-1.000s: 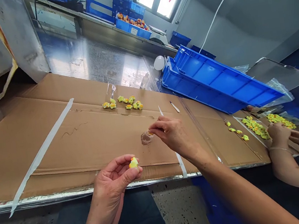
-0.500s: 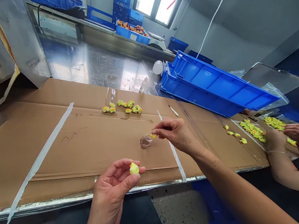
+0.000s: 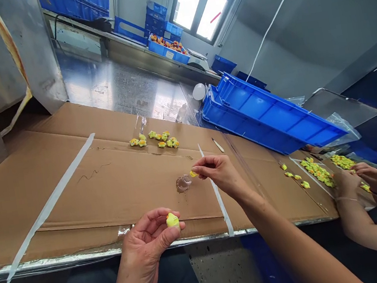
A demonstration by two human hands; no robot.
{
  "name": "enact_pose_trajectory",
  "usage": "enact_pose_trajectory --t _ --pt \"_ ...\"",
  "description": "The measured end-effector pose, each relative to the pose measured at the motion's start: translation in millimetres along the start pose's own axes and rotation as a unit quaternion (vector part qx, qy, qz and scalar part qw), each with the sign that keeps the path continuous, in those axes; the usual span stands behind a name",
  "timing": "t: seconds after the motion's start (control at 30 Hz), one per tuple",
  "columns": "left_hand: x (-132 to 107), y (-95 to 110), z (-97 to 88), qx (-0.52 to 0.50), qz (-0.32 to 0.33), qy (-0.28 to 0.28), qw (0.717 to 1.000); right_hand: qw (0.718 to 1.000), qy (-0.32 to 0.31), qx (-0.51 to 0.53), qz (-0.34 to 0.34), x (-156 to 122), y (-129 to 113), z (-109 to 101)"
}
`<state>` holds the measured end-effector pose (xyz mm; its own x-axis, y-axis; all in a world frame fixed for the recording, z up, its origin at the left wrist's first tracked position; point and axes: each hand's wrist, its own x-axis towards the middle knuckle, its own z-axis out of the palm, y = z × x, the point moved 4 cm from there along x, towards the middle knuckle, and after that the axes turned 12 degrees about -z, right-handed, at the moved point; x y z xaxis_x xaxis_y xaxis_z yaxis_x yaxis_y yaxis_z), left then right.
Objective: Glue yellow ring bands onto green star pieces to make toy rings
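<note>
My left hand [image 3: 151, 237] pinches a small yellow toy duck [image 3: 172, 220] between thumb and fingers, over the near edge of the cardboard. An orange spot shows on the duck's left side. Between the thumb and fingers of my right hand [image 3: 217, 169] is a tiny yellow piece [image 3: 193, 174], its exact kind too small to make out. That piece is just right of a small clear cup [image 3: 183, 183] on the cardboard; I cannot tell whether they touch. Farther back lies a loose group of small yellow figures [image 3: 161, 136] with orange parts.
Cardboard [image 3: 76, 196] with white tape strips covers the table. A thin white-handled tool [image 3: 218, 145] lies beyond my right hand. Blue crates [image 3: 265, 111] stand at the back right. At the far right, a co-worker's hands [image 3: 371, 175] are among many yellow figures [image 3: 317, 172].
The view has shifted slightly. My right hand's yellow piece has come a little away from the cup's rim. My left hand still holds the duck, about as before.
</note>
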<state>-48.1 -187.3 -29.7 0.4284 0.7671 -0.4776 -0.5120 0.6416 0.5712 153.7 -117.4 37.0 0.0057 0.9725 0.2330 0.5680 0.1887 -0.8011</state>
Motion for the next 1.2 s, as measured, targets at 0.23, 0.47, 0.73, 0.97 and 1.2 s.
enact_pose_trajectory --t 0.23,0.47,0.73,0.97,1.2 --pt "1 -1 -1.4 0.0 -0.005 -0.006 1.0 0.997 -0.013 -0.071 -0.024 -2 5 1" --pt "0 0 -0.4 0.003 -0.001 -0.001 1.0 0.992 -0.031 -0.117 -0.047 -3 3 2" --pt "1 0 -1.5 0.005 -0.015 0.011 1.0 0.987 -0.041 -0.144 -0.061 -4 -13 0" --pt "3 -2 -2.3 0.001 -0.01 -0.007 1.0 0.997 -0.05 -0.049 -0.015 -3 -30 -9" --pt "9 -3 0.6 -0.058 -0.008 -0.069 0.996 0.989 -0.028 0.143 0.011 -22 -51 6"
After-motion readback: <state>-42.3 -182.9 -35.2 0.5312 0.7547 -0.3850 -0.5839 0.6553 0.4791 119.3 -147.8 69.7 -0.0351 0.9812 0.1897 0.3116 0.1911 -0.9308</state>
